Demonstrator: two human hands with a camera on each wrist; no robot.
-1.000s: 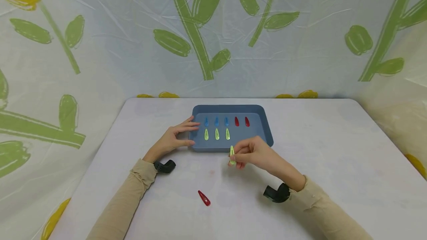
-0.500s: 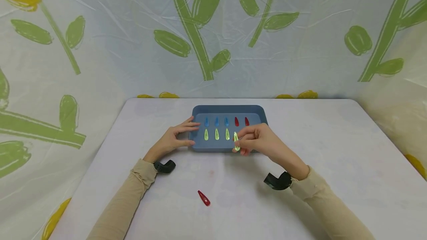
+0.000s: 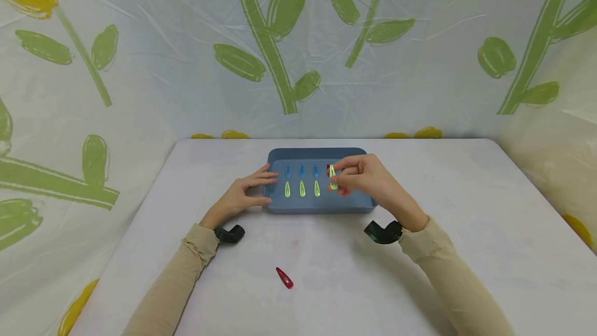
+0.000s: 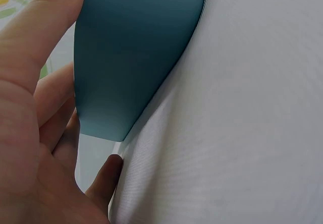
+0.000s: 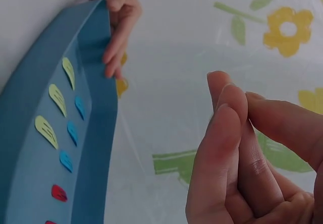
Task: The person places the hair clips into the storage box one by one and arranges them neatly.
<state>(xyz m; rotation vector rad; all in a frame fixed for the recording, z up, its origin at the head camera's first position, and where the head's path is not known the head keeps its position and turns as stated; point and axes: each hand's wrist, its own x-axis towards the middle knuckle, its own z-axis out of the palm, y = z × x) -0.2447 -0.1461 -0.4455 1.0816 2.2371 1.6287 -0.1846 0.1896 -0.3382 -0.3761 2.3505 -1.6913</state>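
A yellow-green snap hair clip (image 3: pixel 332 177) is pinched upright between the thumb and fingers of my right hand (image 3: pixel 370 178), over the right half of the blue tray (image 3: pixel 322 210). The right wrist view shows these fingertips pressed together, with the clip hidden. My left hand (image 3: pixel 242 193) rests at the tray's left end, fingers stretched over the rim and thumb by the near corner. Inside the tray lie a row of blue clips (image 3: pixel 302 171) and, nearer, a row of yellow-green clips (image 3: pixel 302 189). Red clips (image 5: pixel 58 192) continue the blue row, mostly hidden by the right hand in the head view.
One red hair clip (image 3: pixel 284 278) lies on the white table (image 3: pixel 224 294) in front of the tray. Behind the table hangs a pale flower-patterned sheet (image 3: pixel 186 66). Both wrists carry black camera mounts.
My right hand has carried the yellow-green clip from the tray's near edge forward and slightly right, in over the tray, now covering most of the red clips. The left hand has stayed put.
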